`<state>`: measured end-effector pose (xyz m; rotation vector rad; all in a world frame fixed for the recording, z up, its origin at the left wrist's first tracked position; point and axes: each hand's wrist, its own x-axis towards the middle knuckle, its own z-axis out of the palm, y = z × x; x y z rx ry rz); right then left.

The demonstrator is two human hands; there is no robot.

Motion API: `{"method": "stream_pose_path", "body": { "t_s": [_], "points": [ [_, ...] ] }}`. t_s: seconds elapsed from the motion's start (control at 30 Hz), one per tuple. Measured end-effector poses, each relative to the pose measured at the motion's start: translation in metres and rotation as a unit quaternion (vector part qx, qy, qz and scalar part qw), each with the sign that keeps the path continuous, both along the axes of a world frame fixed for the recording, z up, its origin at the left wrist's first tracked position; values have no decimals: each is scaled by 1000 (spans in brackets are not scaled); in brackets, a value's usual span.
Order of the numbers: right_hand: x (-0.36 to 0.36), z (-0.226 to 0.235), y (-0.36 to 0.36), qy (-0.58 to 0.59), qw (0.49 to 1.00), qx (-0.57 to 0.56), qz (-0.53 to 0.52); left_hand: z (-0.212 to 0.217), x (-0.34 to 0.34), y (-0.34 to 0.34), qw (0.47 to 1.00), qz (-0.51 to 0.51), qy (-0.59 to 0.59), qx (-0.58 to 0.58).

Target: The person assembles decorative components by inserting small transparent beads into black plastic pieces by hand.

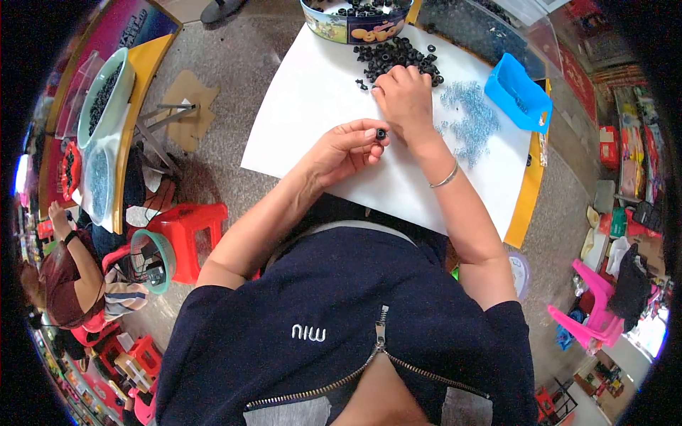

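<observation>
Between the thumb and fingers of my left hand (351, 148) is a small black ring-shaped part (381, 133) with a hole in its middle, held over the near part of a white sheet (298, 106). My right hand (405, 99) reaches forward to the near edge of a pile of black parts (387, 57). Its fingers are curled down at the pile, and the tips are hidden, so whatever they grip cannot be seen. To the right of that hand, many tiny clear-blue pieces (472, 121) lie spread on the sheet.
Past the pile stands a round tin (355, 32) with more black parts. A blue tray (506, 96) sits at the table's right side. Leftward are another table (145, 64) with a pale green basin (122, 67), a red stool (186, 231) and another person (74, 277).
</observation>
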<state>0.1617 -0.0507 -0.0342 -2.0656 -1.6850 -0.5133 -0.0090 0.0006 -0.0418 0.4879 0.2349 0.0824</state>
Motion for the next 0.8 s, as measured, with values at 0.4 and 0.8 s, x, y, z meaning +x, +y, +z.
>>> {"method": "stream_pose_path", "body": {
  "t_s": [0.4,0.8],
  "points": [
    [-28,49,-68,602,794,82,20,19,5,4,996,81,30,35],
    [-48,56,-88,426,894,138,9,32,16,-16,994,66,38,82]
  ]
}}
